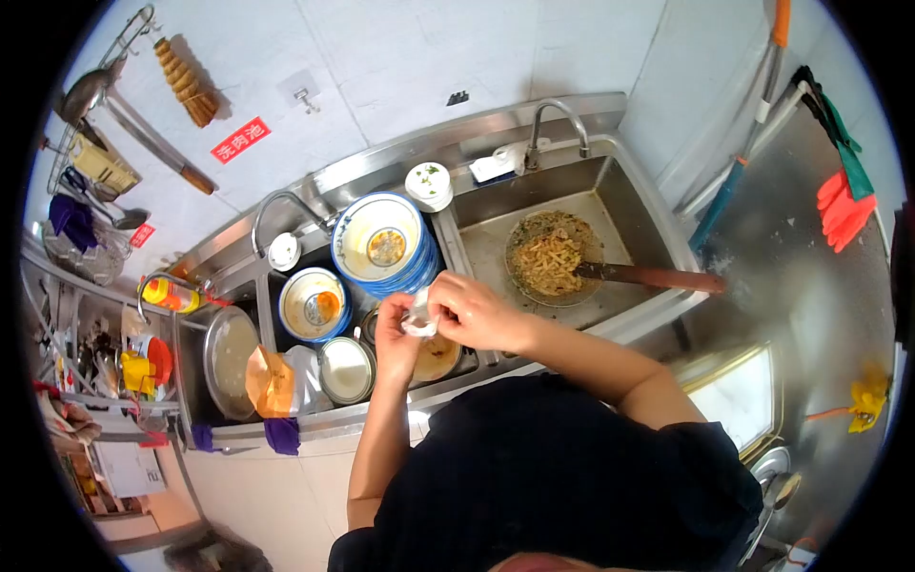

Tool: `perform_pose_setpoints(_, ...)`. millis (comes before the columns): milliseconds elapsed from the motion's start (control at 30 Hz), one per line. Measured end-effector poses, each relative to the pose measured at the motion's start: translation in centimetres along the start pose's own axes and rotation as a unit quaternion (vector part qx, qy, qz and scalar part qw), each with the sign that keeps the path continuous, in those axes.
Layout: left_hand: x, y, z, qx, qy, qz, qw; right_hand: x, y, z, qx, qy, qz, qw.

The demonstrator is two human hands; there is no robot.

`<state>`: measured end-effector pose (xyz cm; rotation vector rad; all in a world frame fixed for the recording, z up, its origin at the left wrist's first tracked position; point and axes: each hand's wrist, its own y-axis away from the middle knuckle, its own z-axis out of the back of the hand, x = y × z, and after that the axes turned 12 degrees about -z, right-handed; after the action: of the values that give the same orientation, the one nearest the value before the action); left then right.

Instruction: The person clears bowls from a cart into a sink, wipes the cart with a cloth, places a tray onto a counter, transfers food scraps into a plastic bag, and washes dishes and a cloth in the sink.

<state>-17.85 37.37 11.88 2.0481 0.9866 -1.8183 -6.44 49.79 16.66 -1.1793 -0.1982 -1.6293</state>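
Observation:
My left hand [396,336] and my right hand [465,310] meet over the front edge of the middle sink, both with fingers closed on a small white item [419,316], too small to identify. Just behind them rises a tall stack of blue-rimmed bowls [381,238] with food residue. Left of that stands a shorter stack of dirty bowls [315,303]. A round container with whitish liquid [347,370] lies left of my left hand. In the right sink [486,250], a strainer of food scraps [548,255] holds a wooden-handled tool [658,276].
Two curved faucets [558,107] stand at the sinks' back edge. At the left are a large metal basin [232,362], an orange-brown packet [271,381] and a yellow bottle [172,294]. Ladles [143,133] hang on the wall; red gloves [844,212] hang at the right.

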Motion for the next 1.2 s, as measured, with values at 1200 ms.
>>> perform_pose_setpoints(1200,1.6,0.8,-2.7,0.07,-0.179,-0.029,0.981,-1.1,1.6,-0.4,-0.064,-0.16,-0.228,0.958)
